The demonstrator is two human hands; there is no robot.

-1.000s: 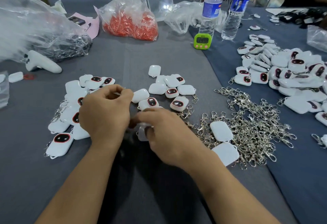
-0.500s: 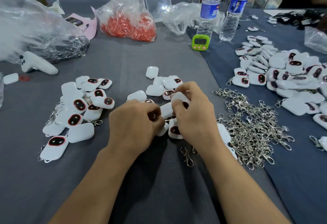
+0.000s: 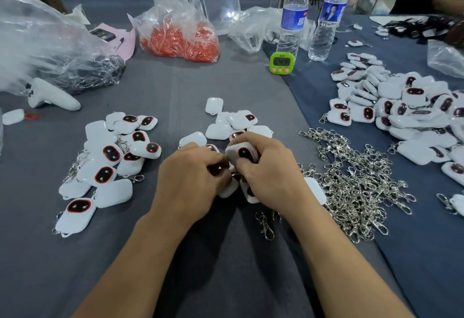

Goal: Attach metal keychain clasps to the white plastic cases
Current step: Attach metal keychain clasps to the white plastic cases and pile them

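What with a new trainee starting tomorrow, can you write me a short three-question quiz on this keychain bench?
1. True or false: the right hand holds a white case with its dark window facing the camera.
2. The loose clasp pile lies where from that case? A left, B right, C under it.
3. Fill in: the green timer stands in front of a water ____.
Key: 1 true; 2 B; 3 bottle.

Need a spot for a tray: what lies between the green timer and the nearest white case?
Only bare grey table cover, from green timer to white case, as the head view shows.
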